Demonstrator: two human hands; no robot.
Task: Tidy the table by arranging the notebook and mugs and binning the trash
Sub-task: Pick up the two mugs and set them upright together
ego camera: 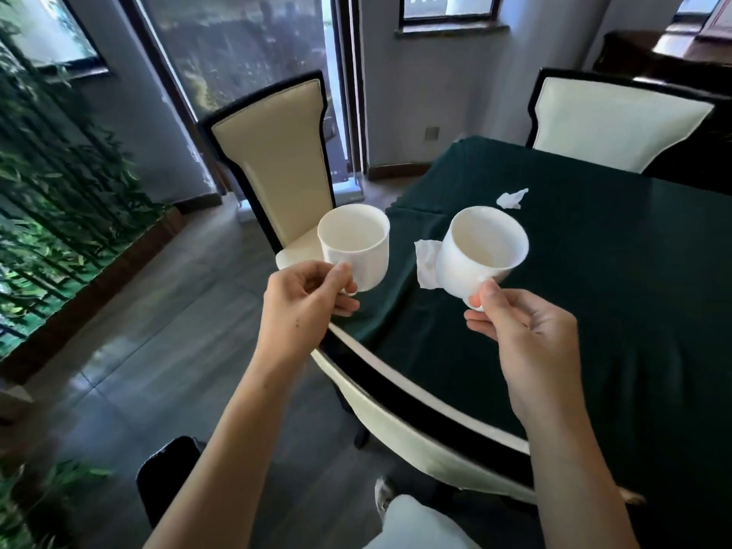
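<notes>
Both white mugs are held above the green-clothed table [594,311] — left hand [301,303] pinching the left mug [354,247] by its hidden handle, right hand [527,330] gripping the tilted right mug [481,251], which partly covers one crumpled tissue [426,263]; another tissue [512,198] lies beyond.

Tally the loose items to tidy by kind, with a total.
White ceramic mugs: 2, one in the left hand at, one in the right hand at
Crumpled white tissues on the green tablecloth: 2, at and
Total: 4
</notes>
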